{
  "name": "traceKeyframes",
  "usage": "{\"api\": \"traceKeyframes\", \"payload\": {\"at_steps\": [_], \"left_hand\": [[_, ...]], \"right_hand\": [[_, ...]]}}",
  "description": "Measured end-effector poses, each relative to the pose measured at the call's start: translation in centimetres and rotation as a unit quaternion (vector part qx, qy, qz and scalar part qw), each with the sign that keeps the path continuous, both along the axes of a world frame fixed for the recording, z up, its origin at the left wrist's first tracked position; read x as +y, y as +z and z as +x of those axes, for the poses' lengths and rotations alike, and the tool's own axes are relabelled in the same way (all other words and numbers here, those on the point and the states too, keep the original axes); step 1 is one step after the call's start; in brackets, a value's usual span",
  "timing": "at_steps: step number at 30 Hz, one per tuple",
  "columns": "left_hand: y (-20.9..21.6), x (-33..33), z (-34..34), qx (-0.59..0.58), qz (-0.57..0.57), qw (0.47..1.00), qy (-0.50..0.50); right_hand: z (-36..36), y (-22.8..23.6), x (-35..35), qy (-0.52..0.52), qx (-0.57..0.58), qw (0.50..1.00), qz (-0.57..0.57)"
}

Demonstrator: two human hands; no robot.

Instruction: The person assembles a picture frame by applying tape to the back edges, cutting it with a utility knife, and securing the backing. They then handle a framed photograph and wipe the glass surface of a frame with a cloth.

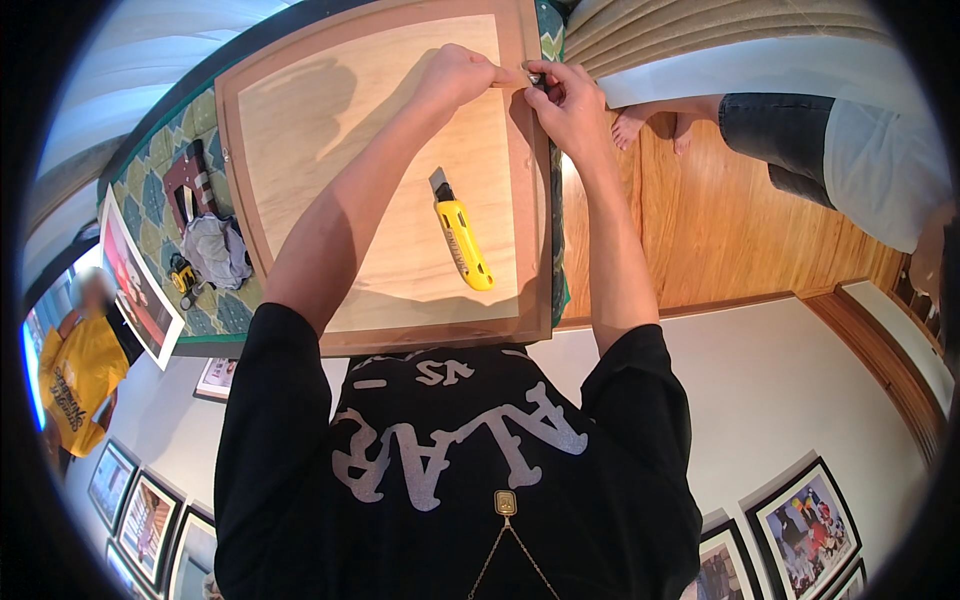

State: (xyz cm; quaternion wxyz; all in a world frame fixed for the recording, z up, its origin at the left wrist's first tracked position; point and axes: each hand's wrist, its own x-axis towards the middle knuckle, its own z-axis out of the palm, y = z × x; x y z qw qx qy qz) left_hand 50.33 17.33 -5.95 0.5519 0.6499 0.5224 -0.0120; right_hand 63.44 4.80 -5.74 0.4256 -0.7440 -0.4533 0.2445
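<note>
A large wooden picture frame (530,200) lies with its pale plywood backing (400,230) facing up. Near the far right corner, my left hand (458,78) is curled, its thumb and finger reaching to the frame's right rail; anything pinched there is too small to make out. Just right of it, my right hand (570,105) pinches a small dark metal fitting (537,79) against the same rail. A yellow utility knife (465,240) rests on the backing between my forearms, its blade end pointing away from me. A small metal piece (226,155) shows on the left rail.
The frame sits on a green patterned cloth (205,120). At left lie a crumpled grey cloth (215,250), a yellow-and-black tool (182,275) and a print (140,285). One person in yellow (80,370) is at left; another's bare feet (640,128) are right. Framed pictures (805,520) hang behind.
</note>
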Motion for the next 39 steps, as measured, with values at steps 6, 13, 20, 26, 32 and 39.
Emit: {"api": "traceKeyframes", "payload": {"at_steps": [6, 13, 20, 26, 32, 39], "left_hand": [[0.7, -0.4, -0.1, -0.006, 0.024, 1.0, -0.008], [0.7, -0.8, -0.1, 0.009, 0.055, 0.998, -0.013], [-0.2, -1.1, -0.4, 0.009, 0.109, 0.993, -0.033], [0.1, -1.5, -0.6, 0.012, 0.126, 0.991, -0.037], [0.1, -1.5, -0.9, 0.0, 0.135, 0.989, -0.052], [0.1, -1.4, -1.2, -0.022, 0.162, 0.984, -0.067]], "right_hand": [[0.2, -0.2, -0.1, 0.022, -0.004, 1.0, 0.012], [0.3, -0.2, 0.1, 0.044, -0.029, 0.998, 0.018], [0.3, -0.2, 0.3, 0.043, -0.034, 0.998, 0.023], [0.3, -0.1, 0.3, 0.046, -0.036, 0.998, 0.016], [0.4, -0.5, 0.3, 0.045, -0.046, 0.998, 0.023], [0.3, -0.3, 0.2, 0.041, -0.031, 0.998, 0.028]]}}
